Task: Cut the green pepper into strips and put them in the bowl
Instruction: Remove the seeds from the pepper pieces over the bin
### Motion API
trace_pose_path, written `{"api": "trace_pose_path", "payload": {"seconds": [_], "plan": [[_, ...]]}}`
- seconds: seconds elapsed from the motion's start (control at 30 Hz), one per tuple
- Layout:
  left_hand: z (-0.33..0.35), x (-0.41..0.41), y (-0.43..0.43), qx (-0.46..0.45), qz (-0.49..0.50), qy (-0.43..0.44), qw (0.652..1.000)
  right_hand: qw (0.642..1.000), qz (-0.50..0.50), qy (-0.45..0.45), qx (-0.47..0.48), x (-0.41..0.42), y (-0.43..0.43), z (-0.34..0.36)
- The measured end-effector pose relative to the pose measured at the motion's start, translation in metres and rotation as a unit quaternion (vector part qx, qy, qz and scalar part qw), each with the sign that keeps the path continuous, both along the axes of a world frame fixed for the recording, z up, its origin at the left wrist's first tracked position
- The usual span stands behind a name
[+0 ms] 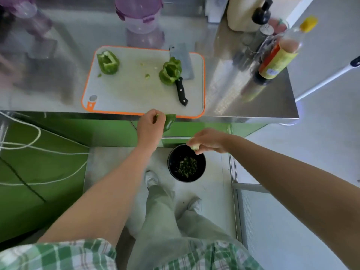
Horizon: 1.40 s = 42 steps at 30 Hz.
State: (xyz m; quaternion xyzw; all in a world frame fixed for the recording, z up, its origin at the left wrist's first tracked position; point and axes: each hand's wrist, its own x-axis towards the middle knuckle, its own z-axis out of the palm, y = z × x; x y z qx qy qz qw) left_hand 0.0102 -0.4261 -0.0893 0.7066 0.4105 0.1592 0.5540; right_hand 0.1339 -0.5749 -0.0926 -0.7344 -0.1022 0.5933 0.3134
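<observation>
The left hand (pixel 151 124) curls round a green pepper piece (pixel 169 121) at the near edge of the surface (pixel 243 106), mid-frame. The right hand (pixel 209 141) pinches a pale scrap (pixel 194 147) above a black round container (pixel 173 154) on the floor. At upper centre, two more pepper halves (pixel 108 62) (pixel 170 73) lie on the orange-rimmed cutting board (pixel 136 94) with a cleaver (pixel 184 63).

I find no words or numbers that I can read. The bottle (pixel 278 57) with the yellow cap, standing on the tabletop (pixel 253 106) to my right, wears a yellow-green label (pixel 281 60) with a small pale sticker (pixel 269 71) near its lower edge. The print on both is too blurred to make out.
</observation>
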Motion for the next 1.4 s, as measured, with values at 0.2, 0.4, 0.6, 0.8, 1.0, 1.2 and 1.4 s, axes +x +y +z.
{"api": "trace_pose_path", "payload": {"seconds": [0.2,0.4,0.6,0.8,1.0,1.2,1.4], "plan": [[-0.019,-0.014,-0.029,-0.024,-0.109,0.079,0.991,0.985,-0.091,-0.137,-0.051,-0.020,-0.034,-0.046],[-0.033,-0.020,-0.037,0.083,-0.274,0.144,0.947,0.982,-0.116,-0.133,-0.066,-0.023,-0.031,-0.041],[-0.037,-0.014,-0.040,0.219,-0.360,0.147,0.895,0.979,-0.185,0.071,0.043,-0.031,-0.029,-0.031],[-0.037,-0.010,-0.030,-0.049,-0.249,0.191,0.948,0.957,-0.281,0.012,0.065,-0.032,-0.031,-0.041],[-0.036,-0.003,-0.048,-0.308,-0.202,0.242,0.898,0.967,-0.183,-0.146,0.096,-0.042,-0.033,-0.041],[-0.051,0.006,-0.065,-0.169,-0.231,0.236,0.928,0.945,-0.079,-0.310,0.064,-0.041,-0.043,-0.043],[-0.054,0.002,-0.073,-0.132,-0.249,0.228,0.932,0.943,-0.136,-0.302,0.030,-0.042,-0.052,-0.061]]}}
